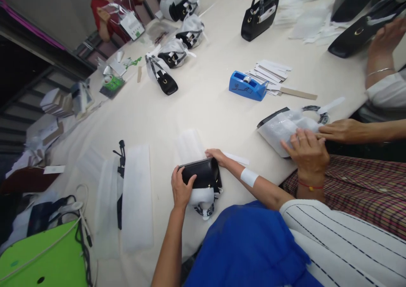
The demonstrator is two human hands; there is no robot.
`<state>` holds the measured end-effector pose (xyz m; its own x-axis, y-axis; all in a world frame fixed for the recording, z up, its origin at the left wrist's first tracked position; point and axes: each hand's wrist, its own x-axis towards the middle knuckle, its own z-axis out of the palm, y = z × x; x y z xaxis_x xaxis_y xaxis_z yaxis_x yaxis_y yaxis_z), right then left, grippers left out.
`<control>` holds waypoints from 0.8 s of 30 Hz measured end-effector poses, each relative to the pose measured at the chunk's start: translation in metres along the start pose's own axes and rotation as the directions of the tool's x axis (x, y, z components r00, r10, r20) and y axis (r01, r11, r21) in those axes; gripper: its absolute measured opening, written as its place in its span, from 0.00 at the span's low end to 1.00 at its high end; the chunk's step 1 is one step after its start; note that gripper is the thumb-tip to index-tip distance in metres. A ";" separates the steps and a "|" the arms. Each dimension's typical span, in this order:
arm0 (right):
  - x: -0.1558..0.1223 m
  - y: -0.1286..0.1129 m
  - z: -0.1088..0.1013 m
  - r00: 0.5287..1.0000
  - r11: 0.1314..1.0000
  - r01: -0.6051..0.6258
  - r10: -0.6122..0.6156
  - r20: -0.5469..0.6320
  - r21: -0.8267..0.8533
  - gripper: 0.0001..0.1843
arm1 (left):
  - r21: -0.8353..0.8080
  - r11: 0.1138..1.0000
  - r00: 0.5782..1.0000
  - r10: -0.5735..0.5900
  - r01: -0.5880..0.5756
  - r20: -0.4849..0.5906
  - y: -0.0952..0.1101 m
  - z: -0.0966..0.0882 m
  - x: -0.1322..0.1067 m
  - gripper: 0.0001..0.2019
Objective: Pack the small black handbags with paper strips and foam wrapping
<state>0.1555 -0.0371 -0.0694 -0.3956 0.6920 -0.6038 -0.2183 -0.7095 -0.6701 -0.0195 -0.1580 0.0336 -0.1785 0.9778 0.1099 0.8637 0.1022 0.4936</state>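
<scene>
A black handbag (202, 173) lies on its side on the table in front of me, its wrapped handles (204, 210) pointing toward my body. My left hand (182, 186) grips its left end, thumb over the near face. At the far right corner, my right hand (217, 156) has its fingers against the bag's edge; its fingertips are partly hidden. White foam wrap (201, 196) covers part of the bag near the handles. Just beyond the bag, touching or close to it, lies a white foam sheet (190, 144).
Foam strips (138, 198) and black straps (120, 160) lie to my left. A blue tape dispenser (248, 86) stands ahead beside paper strips (269, 71). On the right, a co-worker's hands (309, 151) press a wrapped bag (279, 128). Several wrapped bags (173, 52) stand farther off.
</scene>
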 end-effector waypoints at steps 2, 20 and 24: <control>-0.013 0.000 -0.005 0.994 0.998 0.057 -0.060 -0.096 -0.038 0.15 | -0.047 0.999 1.000 0.004 -0.005 -0.020 -0.001 -0.002 -0.003 0.22; -0.075 -0.024 0.013 0.935 0.776 0.354 -0.289 0.206 -0.522 0.43 | -0.105 0.890 0.839 0.454 -0.444 0.298 0.030 -0.036 -0.080 0.13; -0.064 -0.027 0.023 0.969 0.904 0.244 -0.213 0.125 -0.351 0.31 | -0.160 0.787 0.722 0.613 -0.596 0.321 0.039 -0.030 -0.100 0.17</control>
<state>0.1667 -0.0654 -0.0027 -0.4481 0.8052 -0.3885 0.0189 -0.4259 -0.9046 0.0179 -0.2573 0.0674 0.5516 0.8274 0.1050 0.7105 -0.5321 0.4605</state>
